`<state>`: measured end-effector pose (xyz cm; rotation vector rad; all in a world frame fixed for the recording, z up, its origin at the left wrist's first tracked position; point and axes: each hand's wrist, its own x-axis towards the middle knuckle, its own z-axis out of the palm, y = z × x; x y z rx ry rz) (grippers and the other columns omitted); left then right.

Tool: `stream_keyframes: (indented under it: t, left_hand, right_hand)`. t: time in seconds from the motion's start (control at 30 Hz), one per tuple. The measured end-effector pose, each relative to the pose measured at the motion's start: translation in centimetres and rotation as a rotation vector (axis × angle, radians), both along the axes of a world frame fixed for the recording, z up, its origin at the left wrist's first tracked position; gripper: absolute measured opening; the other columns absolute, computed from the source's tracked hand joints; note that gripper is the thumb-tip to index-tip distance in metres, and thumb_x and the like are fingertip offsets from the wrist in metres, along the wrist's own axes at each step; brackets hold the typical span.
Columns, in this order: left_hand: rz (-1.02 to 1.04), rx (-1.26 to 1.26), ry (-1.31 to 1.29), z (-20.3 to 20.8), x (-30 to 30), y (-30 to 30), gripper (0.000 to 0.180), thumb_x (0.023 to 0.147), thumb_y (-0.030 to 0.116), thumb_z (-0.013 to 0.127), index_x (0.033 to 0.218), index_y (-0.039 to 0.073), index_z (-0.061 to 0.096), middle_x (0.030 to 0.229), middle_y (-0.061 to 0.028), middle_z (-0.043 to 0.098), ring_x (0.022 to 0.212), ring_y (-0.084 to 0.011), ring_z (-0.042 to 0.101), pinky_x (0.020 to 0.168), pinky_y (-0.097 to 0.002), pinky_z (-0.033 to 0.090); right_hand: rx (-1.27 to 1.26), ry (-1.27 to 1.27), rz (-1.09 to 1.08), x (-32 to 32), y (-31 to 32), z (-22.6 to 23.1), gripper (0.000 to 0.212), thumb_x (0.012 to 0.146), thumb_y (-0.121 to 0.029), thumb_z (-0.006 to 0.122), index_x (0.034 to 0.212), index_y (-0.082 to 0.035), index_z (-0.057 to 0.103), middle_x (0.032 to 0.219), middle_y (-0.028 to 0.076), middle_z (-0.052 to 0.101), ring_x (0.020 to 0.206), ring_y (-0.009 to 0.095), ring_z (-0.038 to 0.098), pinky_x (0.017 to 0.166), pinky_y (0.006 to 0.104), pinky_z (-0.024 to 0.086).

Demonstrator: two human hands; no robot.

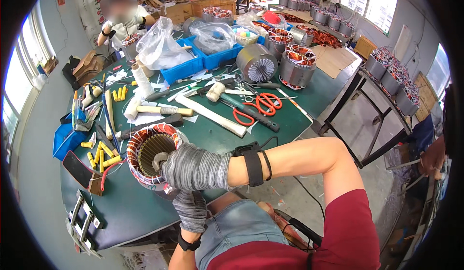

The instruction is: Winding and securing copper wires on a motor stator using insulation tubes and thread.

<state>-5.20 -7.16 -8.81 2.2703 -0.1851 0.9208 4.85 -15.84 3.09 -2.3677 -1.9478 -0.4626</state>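
A motor stator (137, 155) stands on the green table in front of me, its orange-red copper windings laced with white cord around a slotted steel bore. My right hand (195, 167), in a grey knitted glove, lies over the stator's near right rim. Its fingers curl around the rim, with the tips at the bore opening. Just below, my left hand (190, 209), gloved the same way, is raised against the stator's near side. The right hand partly covers it, and its fingers are hidden. A small red and white bit shows between the hands; I cannot tell what it is.
Mallets (164, 110), red-handled scissors (268, 104) and yellow tubes (101, 154) lie around the stator. A phone-like device (77, 168) and a metal bracket (84, 219) sit left. Blue bins (181, 69) and more stators (297, 67) stand farther back. Another person (126, 26) works across the table.
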Motion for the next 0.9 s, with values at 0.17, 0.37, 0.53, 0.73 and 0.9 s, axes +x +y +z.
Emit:
stream_keyframes:
  t: [0.17,0.37,0.53,0.73,0.9]
  left_hand:
    - [0.089,0.166,-0.012,0.6,-0.8,0.0,0.008,0.076,0.0,0.056,0.081,0.005,0.053,0.066,-0.014,0.051,0.059,-0.0346,0.05,0.053,-0.0452,0.039]
    - [0.049,0.356,-0.437,5.6,-0.9,2.1,0.027,0.051,0.019,0.065,0.079,0.019,0.063,0.081,-0.004,0.044,0.077,-0.0247,0.048,0.092,-0.0498,0.038]
    - [-0.204,0.288,-0.443,6.2,1.8,3.4,0.021,0.051,0.029,0.066,0.071,0.023,0.062,0.087,-0.0042,0.046,0.091,-0.0267,0.047,0.098,-0.0583,0.029]
    - [-0.265,0.107,-0.284,6.1,0.6,3.5,0.022,0.055,0.022,0.068,0.076,0.024,0.062,0.091,-0.0048,0.045,0.092,-0.027,0.046,0.102,-0.0574,0.02]
    - [-0.297,-0.046,-0.274,5.9,0.3,3.5,0.023,0.055,0.017,0.067,0.077,0.024,0.063,0.092,-0.0066,0.042,0.096,-0.0261,0.042,0.103,-0.0559,0.018]
  right_hand:
    - [0.145,0.149,-0.081,-0.8,-1.9,-0.1,0.043,0.074,-0.025,0.061,0.111,-0.005,0.052,0.096,0.015,0.058,0.072,0.025,0.062,0.053,0.0353,0.049]
    - [0.651,0.287,-0.219,-0.5,-5.4,-4.0,0.044,0.069,-0.041,0.067,0.095,-0.007,0.058,0.089,0.016,0.054,0.079,0.033,0.054,0.068,0.0428,0.045]
    - [0.63,0.302,-0.207,-1.4,-4.2,-4.1,0.049,0.064,-0.042,0.069,0.094,-0.005,0.06,0.086,0.016,0.055,0.08,0.034,0.053,0.07,0.043,0.044]
    - [0.575,0.319,-0.162,-1.9,-3.6,-4.4,0.054,0.06,-0.047,0.07,0.092,-0.004,0.059,0.082,0.014,0.056,0.079,0.034,0.053,0.076,0.0453,0.041]
    - [0.668,0.878,-0.262,-3.3,-4.8,-5.3,0.036,0.072,-0.03,0.071,0.096,-0.005,0.06,0.086,0.015,0.061,0.074,0.033,0.06,0.065,0.0395,0.047]
